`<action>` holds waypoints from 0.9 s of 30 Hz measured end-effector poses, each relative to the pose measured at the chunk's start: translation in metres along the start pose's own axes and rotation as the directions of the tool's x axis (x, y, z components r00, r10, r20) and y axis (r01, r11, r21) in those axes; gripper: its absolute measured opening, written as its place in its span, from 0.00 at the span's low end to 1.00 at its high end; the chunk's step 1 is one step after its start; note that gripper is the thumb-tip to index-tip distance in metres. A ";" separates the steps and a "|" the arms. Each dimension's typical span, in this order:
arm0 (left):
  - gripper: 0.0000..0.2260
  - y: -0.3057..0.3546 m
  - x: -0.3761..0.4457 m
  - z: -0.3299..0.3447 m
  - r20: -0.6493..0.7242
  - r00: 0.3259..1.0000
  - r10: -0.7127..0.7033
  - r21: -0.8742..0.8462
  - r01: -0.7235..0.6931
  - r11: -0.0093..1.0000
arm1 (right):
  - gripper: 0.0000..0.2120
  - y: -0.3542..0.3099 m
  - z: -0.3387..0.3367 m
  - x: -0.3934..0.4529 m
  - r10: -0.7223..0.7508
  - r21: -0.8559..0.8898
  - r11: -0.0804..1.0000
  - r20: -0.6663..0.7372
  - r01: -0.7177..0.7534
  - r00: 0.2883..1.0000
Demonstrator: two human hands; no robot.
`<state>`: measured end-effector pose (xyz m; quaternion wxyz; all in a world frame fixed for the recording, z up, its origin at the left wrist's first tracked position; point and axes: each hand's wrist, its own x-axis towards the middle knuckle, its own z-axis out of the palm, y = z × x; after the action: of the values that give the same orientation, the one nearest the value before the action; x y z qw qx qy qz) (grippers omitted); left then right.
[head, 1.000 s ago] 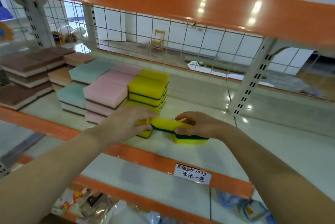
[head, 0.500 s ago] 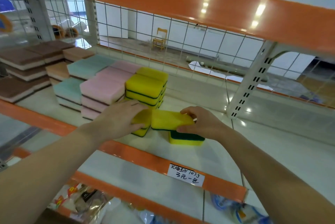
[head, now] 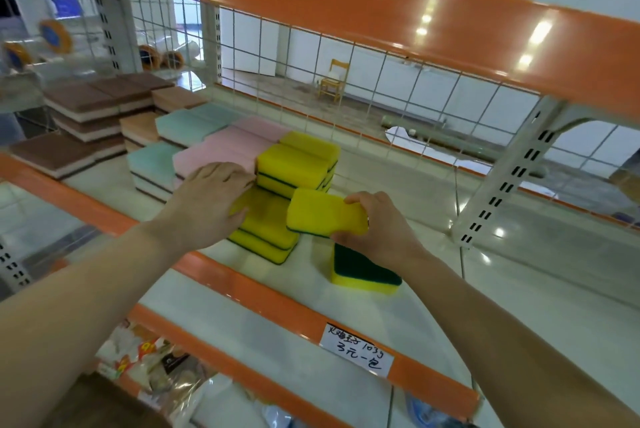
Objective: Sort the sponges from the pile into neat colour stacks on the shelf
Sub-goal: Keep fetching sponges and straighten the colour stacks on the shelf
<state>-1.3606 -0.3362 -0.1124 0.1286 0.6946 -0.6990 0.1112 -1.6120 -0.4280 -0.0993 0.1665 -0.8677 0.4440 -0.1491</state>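
On the shiny white shelf (head: 450,306) with orange edges, the right hand (head: 377,226) pinches a soft yellow sponge with a green bottom (head: 323,212) in the air, beside the low yellow sponge stack (head: 268,230). The left hand (head: 211,199) lies flat on that stack, fingers spread. If the sponge lands crooked, the stack could lean and slide onto the green-topped sponge (head: 363,271) lying near.

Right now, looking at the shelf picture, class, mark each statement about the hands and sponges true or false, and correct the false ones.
1. The right hand holds a yellow sponge off the shelf. True.
2. The left hand rests on the pink stack. False: it rests on the low yellow stack.
3. A lone sponge lies green side up. True.
4. The price label is printed. False: handwritten.
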 end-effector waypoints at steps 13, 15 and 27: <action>0.31 -0.043 0.000 0.003 0.137 0.991 0.003 0.000 -0.003 1.000 | 0.29 -0.049 0.034 0.021 0.077 0.059 0.995 0.007 -0.077 0.997; 0.32 -0.052 0.000 0.005 0.167 0.982 0.084 0.033 -0.091 0.995 | 0.30 -0.056 0.040 0.025 0.085 0.059 0.995 -0.001 -0.085 0.996; 0.29 -0.073 0.010 0.018 0.123 0.944 0.307 -0.049 -0.303 0.952 | 0.31 -0.079 0.064 0.035 0.190 0.014 0.982 -0.060 -0.190 0.980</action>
<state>-1.2876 -0.3524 -0.1274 0.0747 0.5818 -0.8065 0.0744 -1.5100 -0.4032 -0.1195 0.1698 -0.8156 0.5292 -0.1608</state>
